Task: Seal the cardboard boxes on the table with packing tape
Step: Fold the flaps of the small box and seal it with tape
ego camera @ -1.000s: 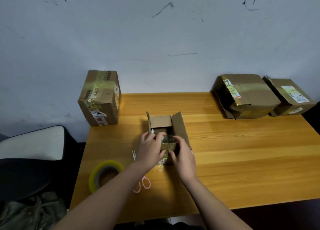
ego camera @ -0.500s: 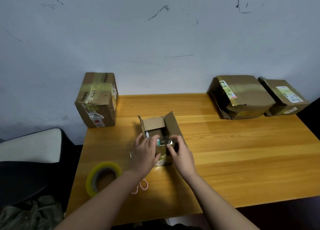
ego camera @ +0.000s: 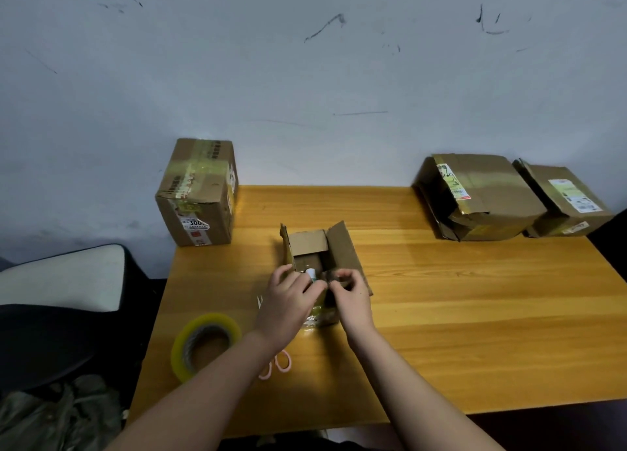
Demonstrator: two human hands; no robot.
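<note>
A small open cardboard box [ego camera: 322, 264] sat near the middle of the wooden table [ego camera: 475, 314], its far flap and right flap standing up; both hands met at its near edge; the left hand [ego camera: 288, 301] rested against the box's near left side with its fingers curled toward the near flap, and the right hand [ego camera: 349, 294] had thumb and fingertips pinched on that same near flap, though how firmly the left one gripped could not be told; a small white-capped item [ego camera: 310, 274] showed inside the box just beyond the fingers; a roll of clear packing tape [ego camera: 203, 345] lay on the table's near left part, well apart from the box; the pink handles of a pair of scissors [ego camera: 280, 364] showed beside the left forearm, between the tape and the box; a taped box [ego camera: 198, 192] stood upright at the far left corner against the wall; two flatter taped boxes, one [ego camera: 481, 196] just beside the other [ego camera: 566, 199], leaned at the far right; a chair [ego camera: 61, 297] stood left of the table.
</note>
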